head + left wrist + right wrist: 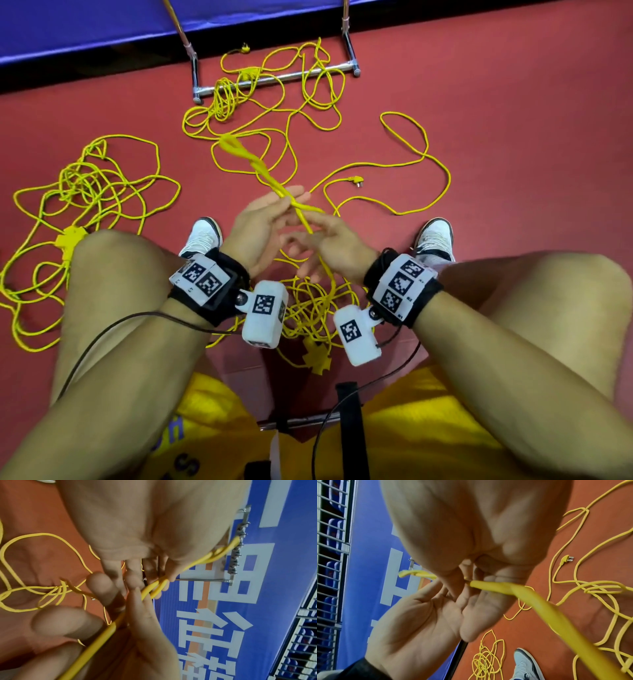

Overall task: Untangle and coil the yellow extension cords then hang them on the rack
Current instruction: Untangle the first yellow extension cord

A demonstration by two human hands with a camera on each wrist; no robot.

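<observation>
Between both knees, left hand (263, 222), right hand (337, 245), pinched yellow cord (301, 214)

Thin yellow extension cords (287, 137) sprawl in loose tangles over the red floor. One knotted heap (85, 192) lies at 9 o'clock, its cross-shaped socket block (70, 240) beside the knee. Another tangle drapes across the chrome rack's base bar (291, 76) at 12 o'clock. A long loop with a plug (356, 181) trails toward 2 o'clock. A doubled, twisted strand (270, 178) rises off the floor at centre.
</observation>
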